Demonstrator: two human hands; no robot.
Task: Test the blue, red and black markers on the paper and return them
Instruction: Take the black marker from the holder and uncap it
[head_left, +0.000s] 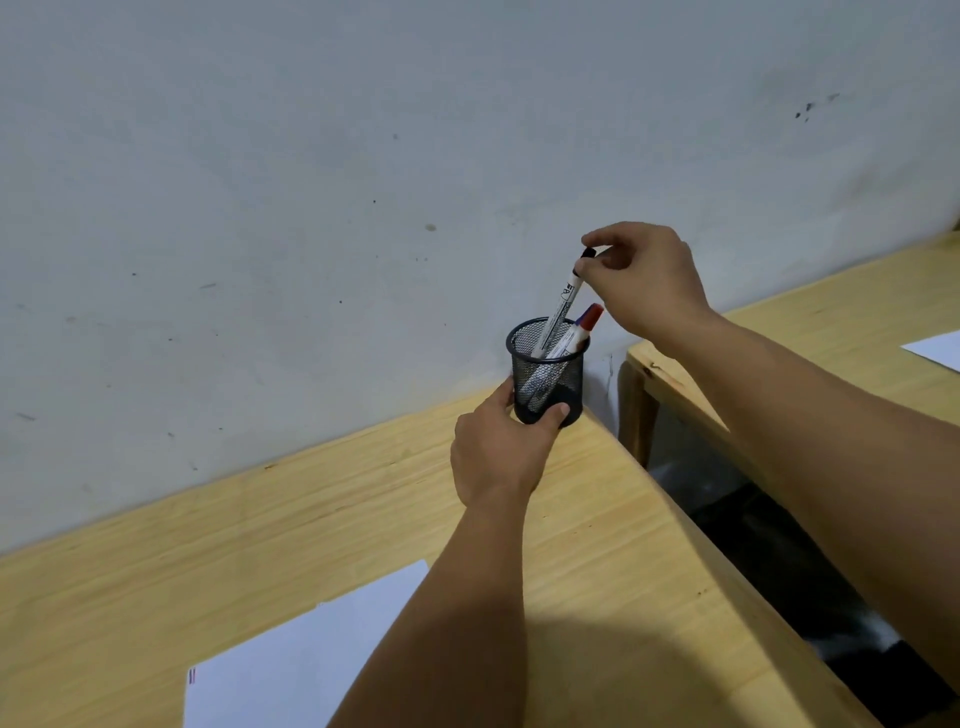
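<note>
while the left hand (496, 449) wraps thumb and fingers around the base of the black mesh cup (548, 371) at the desk (363, 493) corner by the wall, the right hand (641, 283) pinches the cap end of the black marker (561, 304), whose lower barrel sits inside the cup beside the red marker (584, 327) and a blue cap just behind it. whether it is coming out or going back, i cannot tell; small marks on the paper (291, 660) edge hint at returning. next: a straight, steady vertical move.
</note>
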